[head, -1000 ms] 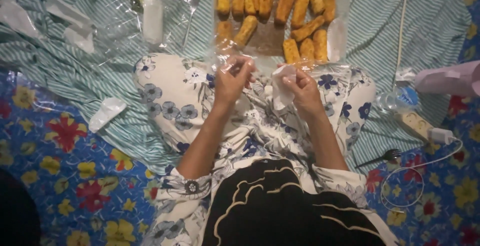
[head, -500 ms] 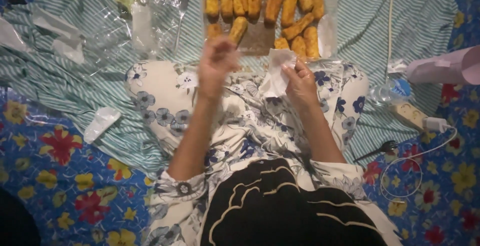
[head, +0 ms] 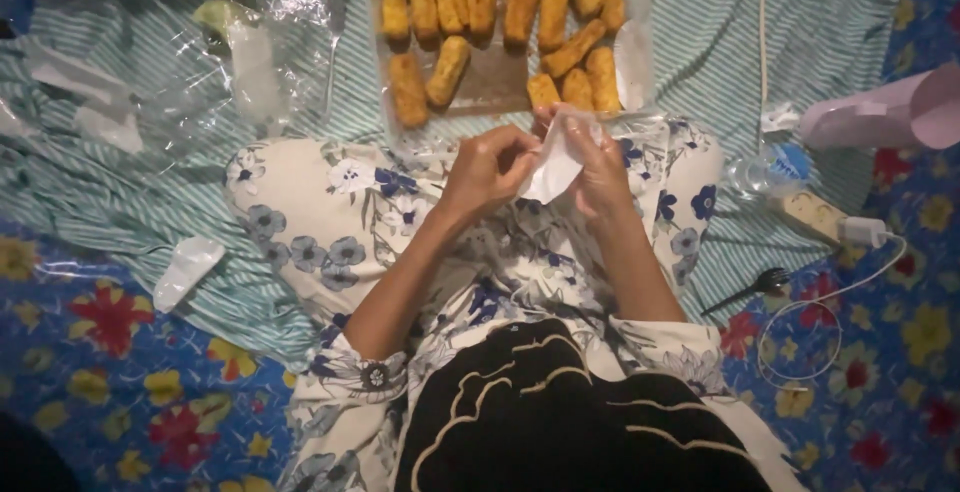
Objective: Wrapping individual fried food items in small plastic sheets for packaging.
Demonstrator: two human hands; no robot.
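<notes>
Both hands meet at the centre of the frame, over the person's floral-print lap. Her right hand is closed around a small white wrapper, pinching it by its upper edge so it hangs down toward the left hand. That left hand is curled, fingertips drawn together against the wrapper's lower corner; whether it truly grips the sheet or only touches it I cannot tell.

Just beyond the hands, at upper centre, sits a clear plastic tray holding golden breaded fried sticks in rough rows, resting on a green-and-white striped cloth. Loose clear plastic sheeting lies crumpled at the upper left. A folded white packet lies at the left, on the cloth's edge.

On the right, a dark plastic fork rests near the knee on the blue flowered mat. Further right are a white cable, a power strip, a small water bottle and a pink paper cone.
</notes>
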